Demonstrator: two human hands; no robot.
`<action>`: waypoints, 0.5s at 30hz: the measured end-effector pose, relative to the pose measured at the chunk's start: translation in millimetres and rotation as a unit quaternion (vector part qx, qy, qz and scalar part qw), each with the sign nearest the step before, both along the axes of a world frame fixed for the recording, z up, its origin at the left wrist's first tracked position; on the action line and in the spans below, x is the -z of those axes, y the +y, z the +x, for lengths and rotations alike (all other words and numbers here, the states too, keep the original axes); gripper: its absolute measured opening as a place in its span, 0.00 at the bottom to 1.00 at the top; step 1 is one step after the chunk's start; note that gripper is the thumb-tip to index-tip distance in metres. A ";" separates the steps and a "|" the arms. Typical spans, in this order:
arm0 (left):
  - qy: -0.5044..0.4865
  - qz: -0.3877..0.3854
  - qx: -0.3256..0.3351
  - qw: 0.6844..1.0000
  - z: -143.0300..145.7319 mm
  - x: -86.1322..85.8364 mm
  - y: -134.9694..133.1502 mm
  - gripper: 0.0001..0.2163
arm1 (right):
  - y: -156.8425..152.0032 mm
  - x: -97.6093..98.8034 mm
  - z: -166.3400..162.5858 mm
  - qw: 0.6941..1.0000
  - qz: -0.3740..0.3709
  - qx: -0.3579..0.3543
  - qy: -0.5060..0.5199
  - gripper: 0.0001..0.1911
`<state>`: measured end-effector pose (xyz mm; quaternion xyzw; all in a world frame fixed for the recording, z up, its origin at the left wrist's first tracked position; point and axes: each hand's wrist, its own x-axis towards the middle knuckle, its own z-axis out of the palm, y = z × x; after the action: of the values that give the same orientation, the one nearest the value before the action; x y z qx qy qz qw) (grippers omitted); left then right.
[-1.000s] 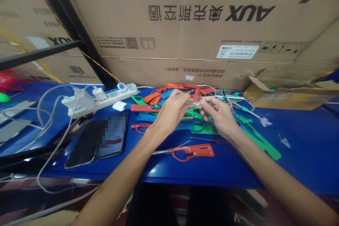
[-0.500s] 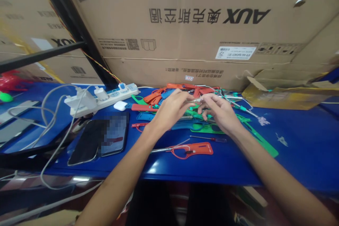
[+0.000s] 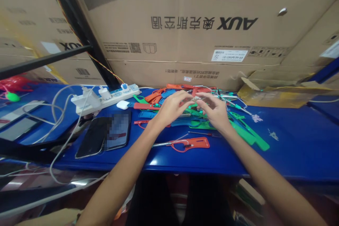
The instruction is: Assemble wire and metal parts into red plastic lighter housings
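Note:
My left hand point(image 3: 173, 106) and my right hand point(image 3: 215, 110) meet above a pile of plastic lighter-like handles point(image 3: 182, 122) in red, blue and green. The fingertips of both are pinched around a small whitish, partly clear piece point(image 3: 196, 98); its kind is too small to make out. Below the hands, an orange long-nosed lighter casing point(image 3: 197, 143) lies flat with a metal tube, a white wire and a black part. Between it and the pile is a thin screwdriver point(image 3: 205, 134) with a red and clear handle.
A white power strip point(image 3: 112, 99) with plugged chargers and loose cables stands at the left. Two phones point(image 3: 91, 137) lie near a white earphone case point(image 3: 123, 105). At the right are an open cardboard box point(image 3: 280, 96) and small pale tie scraps point(image 3: 272, 134). A large carton point(image 3: 185, 47) forms the back.
My camera view has shifted slightly. The right hand's fingers have closed in nearer to the left fingertips, with the small piece still between them. The orange casing and the pile have stayed put.

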<state>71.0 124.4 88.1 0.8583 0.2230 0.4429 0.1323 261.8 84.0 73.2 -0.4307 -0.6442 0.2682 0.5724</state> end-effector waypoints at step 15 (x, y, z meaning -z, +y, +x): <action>-0.050 -0.093 0.064 0.992 3.3 -5.2 -0.7 0.05 | 0.3 1.7 -3.5 0.999 0.010 -0.020 0.044 0.11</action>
<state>74.3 123.7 93.3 0.8317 0.2010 0.4528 0.2506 258.3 84.3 71.5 -0.3992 -0.6296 0.2919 0.5992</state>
